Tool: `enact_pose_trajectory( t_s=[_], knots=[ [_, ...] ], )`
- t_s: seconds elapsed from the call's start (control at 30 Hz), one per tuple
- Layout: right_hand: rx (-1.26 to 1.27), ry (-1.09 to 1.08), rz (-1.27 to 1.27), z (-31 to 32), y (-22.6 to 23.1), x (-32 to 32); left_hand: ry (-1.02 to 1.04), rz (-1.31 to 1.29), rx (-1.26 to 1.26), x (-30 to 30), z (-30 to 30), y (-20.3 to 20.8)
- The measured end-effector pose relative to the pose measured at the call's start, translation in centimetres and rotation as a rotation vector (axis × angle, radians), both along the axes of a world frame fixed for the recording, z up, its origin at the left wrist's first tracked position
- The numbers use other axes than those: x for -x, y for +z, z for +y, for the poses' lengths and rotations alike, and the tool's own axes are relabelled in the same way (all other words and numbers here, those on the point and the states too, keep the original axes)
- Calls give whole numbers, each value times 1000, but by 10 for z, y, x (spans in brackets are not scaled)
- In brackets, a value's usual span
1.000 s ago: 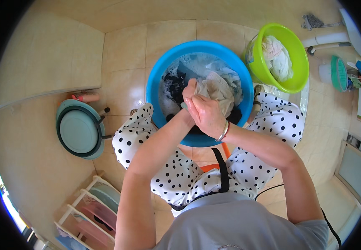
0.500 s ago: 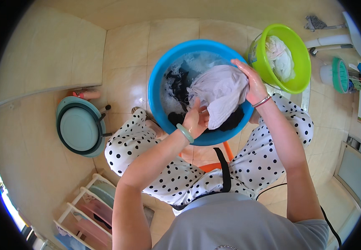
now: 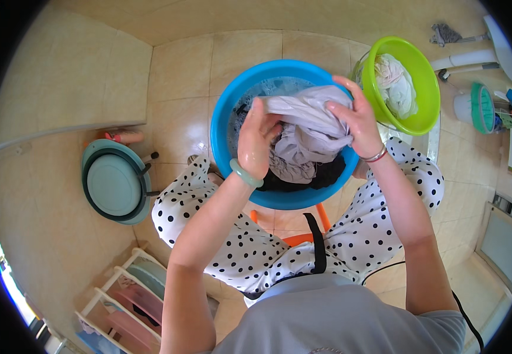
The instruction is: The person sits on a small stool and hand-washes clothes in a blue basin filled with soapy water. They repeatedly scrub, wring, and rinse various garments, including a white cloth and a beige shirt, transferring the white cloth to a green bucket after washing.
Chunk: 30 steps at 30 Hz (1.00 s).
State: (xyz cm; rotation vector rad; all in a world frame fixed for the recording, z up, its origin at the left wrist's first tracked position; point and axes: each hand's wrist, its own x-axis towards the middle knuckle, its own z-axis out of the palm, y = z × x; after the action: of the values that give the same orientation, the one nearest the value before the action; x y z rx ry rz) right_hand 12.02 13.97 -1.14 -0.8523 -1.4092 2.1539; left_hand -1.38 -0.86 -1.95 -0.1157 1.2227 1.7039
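Light grey wet cloth (image 3: 312, 121) is bunched above the blue tub (image 3: 219, 133), between our two hands. Left to right, we record: teal round basin (image 3: 114, 187) upright near the left wall, a pinkish-red cylindrical container (image 3: 127, 137) just beyond it. Next, the blue tub, standing on the tiles between our knees, with sudsy water (image 3: 282, 87) at its far side. Our left hand (image 3: 253, 140), green bangle (image 3: 245, 173) at the wrist, is half curled, its fingers against the cloth's left end; we cannot tell how firmly they grip. Lower folds hang toward black laundry (image 3: 331, 173) at the tub's near right. Our right hand (image 3: 357, 118), silver bangle (image 3: 375, 154) at the wrist, holds the cloth's right side loosely, thumb on top, fingers spread. Far right of the tub: lime-green bucket (image 3: 427, 88) containing white laundry (image 3: 396, 88).
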Motion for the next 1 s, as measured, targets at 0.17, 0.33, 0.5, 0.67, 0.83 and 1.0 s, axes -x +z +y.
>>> enact_pose_trajectory(
  t_s=[0.17,0.33,0.5,0.67,0.83,1.0],
  knots=[
    [-915,437,-33,-79,14,0,-259,-528,-219,-17,11,-44],
    [-1104,199,-354,-43,-56,11,-3,-57,416,-61,29,-23],
    [-1028,90,-329,-57,-58,11,-3,-281,366,-60,23,-62],
    [-1073,269,-171,-96,-22,-1,-140,12,34,-49,7,-89],
    [-384,233,-491,-23,-92,8,-27,-192,271,-67,33,-19],
    [557,388,-292,-14,-87,4,-325,488,47,-78,20,-11]
  ],
)
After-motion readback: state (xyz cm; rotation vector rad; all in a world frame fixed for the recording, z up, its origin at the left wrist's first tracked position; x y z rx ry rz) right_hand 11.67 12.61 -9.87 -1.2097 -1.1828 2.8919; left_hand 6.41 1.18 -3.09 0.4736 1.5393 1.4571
